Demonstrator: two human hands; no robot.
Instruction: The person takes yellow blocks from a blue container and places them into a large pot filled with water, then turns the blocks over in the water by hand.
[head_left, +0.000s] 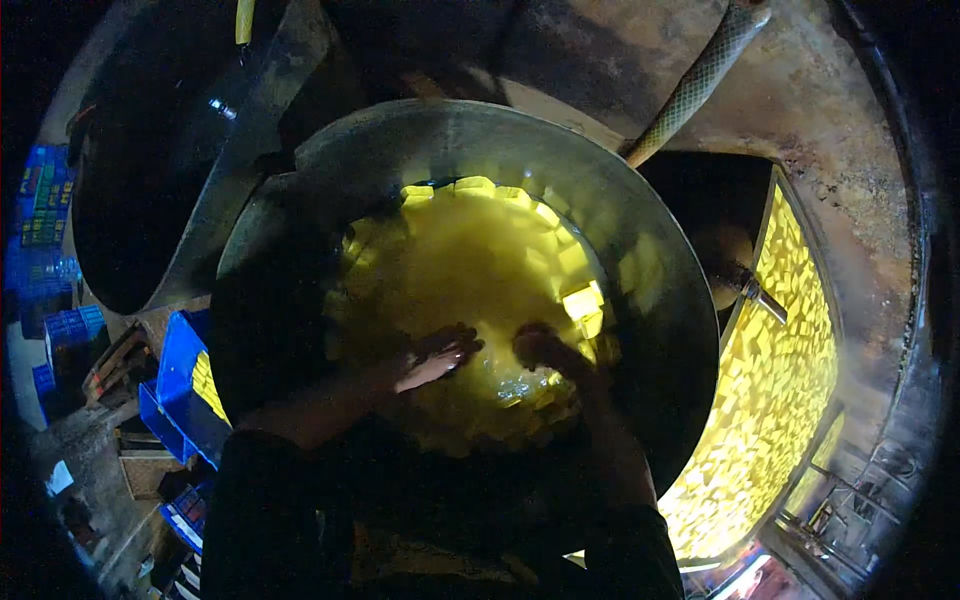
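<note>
A large round metal vat stands before me, with cloudy yellow liquid in its bottom. Yellow blocks, which look like tofu, line the liquid's edge at the top and right. My left hand is over the liquid, fingers stretched to the right, its wet side catching light; nothing shows in it. Just right of it, my right hand is low at the liquid's surface, dark and with bent fingers. Whether it holds a block is hidden by shadow. Bright ripples show below the right hand.
To the right, a large container holds many yellow blocks, with a metal pipe over it. A mesh-patterned hose reaches the vat's rim. Another dark vat stands left, beside blue crates. A yellow hose hangs above.
</note>
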